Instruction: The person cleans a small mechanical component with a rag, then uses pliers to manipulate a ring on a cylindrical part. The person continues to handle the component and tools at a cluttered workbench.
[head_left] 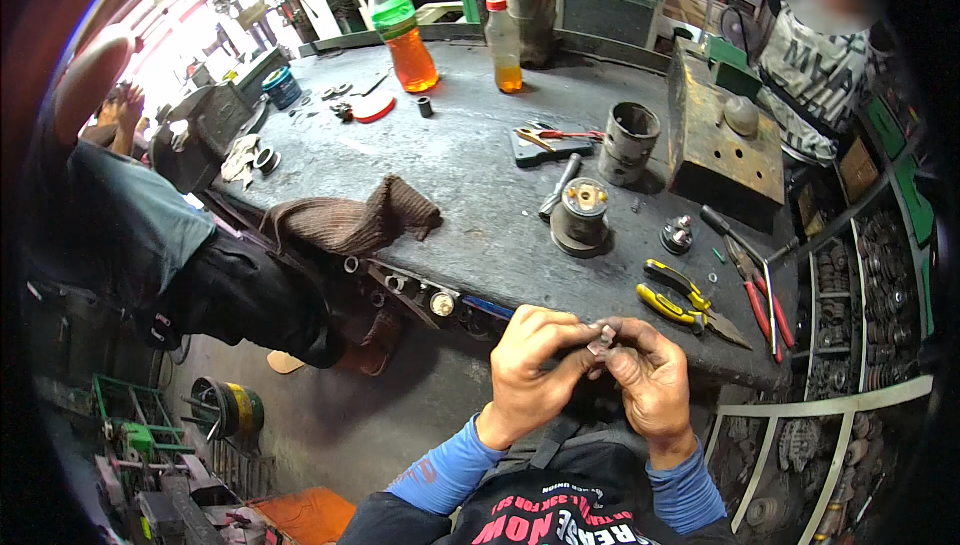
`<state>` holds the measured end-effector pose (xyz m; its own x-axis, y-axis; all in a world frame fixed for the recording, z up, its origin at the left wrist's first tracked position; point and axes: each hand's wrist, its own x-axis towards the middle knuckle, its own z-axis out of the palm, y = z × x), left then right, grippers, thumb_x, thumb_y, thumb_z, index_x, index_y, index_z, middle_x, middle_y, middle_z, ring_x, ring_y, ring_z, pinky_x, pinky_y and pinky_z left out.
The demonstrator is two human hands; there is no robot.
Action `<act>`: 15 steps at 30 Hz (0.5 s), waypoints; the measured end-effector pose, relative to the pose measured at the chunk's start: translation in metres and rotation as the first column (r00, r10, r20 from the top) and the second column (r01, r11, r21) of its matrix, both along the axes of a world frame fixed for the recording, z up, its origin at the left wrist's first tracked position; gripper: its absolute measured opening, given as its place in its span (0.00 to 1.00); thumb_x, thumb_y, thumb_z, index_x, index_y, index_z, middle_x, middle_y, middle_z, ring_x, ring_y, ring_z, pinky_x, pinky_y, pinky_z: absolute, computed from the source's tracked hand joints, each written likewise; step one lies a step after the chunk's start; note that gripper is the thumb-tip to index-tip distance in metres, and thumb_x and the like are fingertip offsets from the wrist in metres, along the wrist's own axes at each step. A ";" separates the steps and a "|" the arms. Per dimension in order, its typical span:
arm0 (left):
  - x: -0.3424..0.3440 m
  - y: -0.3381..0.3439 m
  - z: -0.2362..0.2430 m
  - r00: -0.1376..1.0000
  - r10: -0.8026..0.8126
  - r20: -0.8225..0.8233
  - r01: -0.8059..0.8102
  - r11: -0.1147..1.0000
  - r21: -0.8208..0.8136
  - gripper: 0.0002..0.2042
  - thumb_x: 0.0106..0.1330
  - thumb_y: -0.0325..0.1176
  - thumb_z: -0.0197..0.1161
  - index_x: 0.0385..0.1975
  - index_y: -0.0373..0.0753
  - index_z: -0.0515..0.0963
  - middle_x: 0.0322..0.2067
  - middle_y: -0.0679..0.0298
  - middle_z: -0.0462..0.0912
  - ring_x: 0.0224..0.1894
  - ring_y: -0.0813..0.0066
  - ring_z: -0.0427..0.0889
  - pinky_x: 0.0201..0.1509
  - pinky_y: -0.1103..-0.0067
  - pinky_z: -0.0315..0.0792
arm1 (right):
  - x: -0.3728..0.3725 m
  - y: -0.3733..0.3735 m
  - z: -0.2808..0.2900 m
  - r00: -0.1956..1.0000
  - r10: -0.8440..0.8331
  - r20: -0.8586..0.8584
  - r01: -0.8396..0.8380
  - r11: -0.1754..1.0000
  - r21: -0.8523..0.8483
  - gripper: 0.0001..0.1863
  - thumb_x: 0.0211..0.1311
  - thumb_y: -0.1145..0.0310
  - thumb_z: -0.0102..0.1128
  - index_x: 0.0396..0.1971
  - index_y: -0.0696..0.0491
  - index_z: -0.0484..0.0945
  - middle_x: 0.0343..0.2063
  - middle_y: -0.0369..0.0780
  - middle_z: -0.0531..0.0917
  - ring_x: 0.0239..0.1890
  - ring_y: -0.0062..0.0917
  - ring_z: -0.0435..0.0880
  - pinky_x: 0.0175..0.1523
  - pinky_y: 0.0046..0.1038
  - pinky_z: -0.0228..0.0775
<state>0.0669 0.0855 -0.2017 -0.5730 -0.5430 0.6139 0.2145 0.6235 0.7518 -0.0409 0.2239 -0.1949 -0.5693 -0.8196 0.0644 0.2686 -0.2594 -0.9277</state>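
My left hand (pixel 540 370) and my right hand (pixel 652 373) meet in front of my chest, just off the bench's near edge. Between their fingertips they pinch a small metal part (pixel 603 339), mostly covered by the fingers, so its exact kind does not show. Beyond them on the bench stands a round metal motor part (pixel 583 217) with a brass-coloured fitting on top. To its right lie yellow-handled pliers (pixel 680 297), and a small dark round part with metal studs (pixel 677 235) sits behind these. Red-handled pliers (pixel 755 290) rest near the right edge.
A hollow metal cylinder (pixel 630 145) and a rusty metal box (pixel 728 135) stand farther back. Two bottles of orange liquid, one large (pixel 405 35) and one small (pixel 504 50), are at the rear. A brown knit cloth (pixel 355 220) overhangs the front edge. People stand at left and far right.
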 end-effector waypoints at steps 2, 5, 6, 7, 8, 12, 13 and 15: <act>0.005 0.001 0.003 1.000 -0.016 0.024 0.016 1.000 0.001 0.15 0.53 0.20 0.79 0.41 0.36 0.87 0.39 0.59 0.89 0.43 0.62 0.87 0.50 0.72 0.79 | 0.001 -0.006 -0.007 0.996 0.002 0.090 0.001 1.000 -0.030 0.16 0.74 0.73 0.66 0.56 0.65 0.79 0.46 0.42 0.86 0.49 0.24 0.87 0.56 0.26 0.81; 0.015 -0.016 0.016 0.981 -0.166 0.099 0.164 0.986 0.020 0.18 0.53 0.20 0.79 0.46 0.35 0.87 0.43 0.55 0.90 0.47 0.62 0.89 0.52 0.70 0.80 | -0.005 -0.017 -0.013 0.986 0.007 0.165 0.006 0.997 -0.077 0.12 0.72 0.76 0.67 0.51 0.64 0.81 0.44 0.42 0.87 0.46 0.25 0.88 0.54 0.27 0.83; 0.023 -0.024 0.025 0.968 -0.191 0.162 0.187 0.982 0.038 0.21 0.52 0.21 0.79 0.49 0.34 0.87 0.46 0.54 0.90 0.49 0.59 0.89 0.56 0.70 0.80 | -0.010 -0.020 -0.011 0.990 0.049 0.130 -0.037 0.995 -0.092 0.12 0.71 0.77 0.68 0.51 0.63 0.82 0.43 0.41 0.87 0.46 0.25 0.88 0.53 0.29 0.84; 0.029 -0.040 0.033 0.980 -0.118 0.162 0.136 0.985 -0.106 0.21 0.54 0.23 0.79 0.50 0.36 0.86 0.46 0.54 0.89 0.51 0.57 0.88 0.57 0.68 0.80 | -0.010 -0.022 -0.007 0.992 0.052 0.116 -0.037 0.991 -0.132 0.12 0.71 0.77 0.68 0.51 0.62 0.82 0.43 0.41 0.87 0.46 0.25 0.88 0.52 0.29 0.84; 0.031 -0.055 0.040 0.982 0.110 0.156 -0.066 0.963 -0.262 0.21 0.54 0.23 0.78 0.51 0.36 0.86 0.47 0.54 0.89 0.49 0.55 0.88 0.56 0.67 0.80 | -0.013 -0.024 -0.006 0.995 0.041 0.096 -0.025 0.986 -0.167 0.12 0.70 0.77 0.69 0.51 0.62 0.82 0.43 0.40 0.87 0.46 0.25 0.88 0.52 0.30 0.85; 0.050 -0.160 0.029 0.594 0.786 0.173 -0.620 0.584 -0.524 0.30 0.66 0.43 0.75 0.63 0.33 0.77 0.60 0.43 0.80 0.61 0.44 0.79 0.67 0.62 0.71 | -0.014 -0.027 0.013 0.997 0.074 0.005 -0.072 0.979 -0.190 0.14 0.69 0.79 0.69 0.52 0.62 0.82 0.50 0.45 0.86 0.49 0.28 0.88 0.52 0.30 0.85; 0.070 -0.199 0.001 0.531 0.811 0.245 -0.590 0.561 -0.580 0.26 0.68 0.43 0.74 0.58 0.31 0.80 0.54 0.42 0.84 0.54 0.42 0.82 0.62 0.64 0.74 | -0.010 -0.029 0.017 0.994 0.111 0.006 -0.107 0.972 -0.208 0.14 0.68 0.80 0.69 0.51 0.61 0.82 0.51 0.46 0.86 0.50 0.28 0.88 0.53 0.30 0.86; 0.064 -0.199 0.010 0.643 0.642 0.417 -0.575 0.765 -0.291 0.17 0.71 0.37 0.70 0.47 0.27 0.83 0.41 0.46 0.89 0.41 0.50 0.86 0.53 0.69 0.78 | -0.010 -0.025 0.016 0.996 0.083 -0.039 -0.089 0.970 -0.226 0.13 0.67 0.81 0.70 0.50 0.61 0.83 0.51 0.46 0.86 0.50 0.28 0.88 0.54 0.31 0.85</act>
<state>0.1304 -0.1136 -0.1915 -0.3671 -0.8153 0.4477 -0.6005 0.5753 0.5553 -0.0506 0.1985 -0.1786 -0.4924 -0.8274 0.2700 0.2733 -0.4416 -0.8546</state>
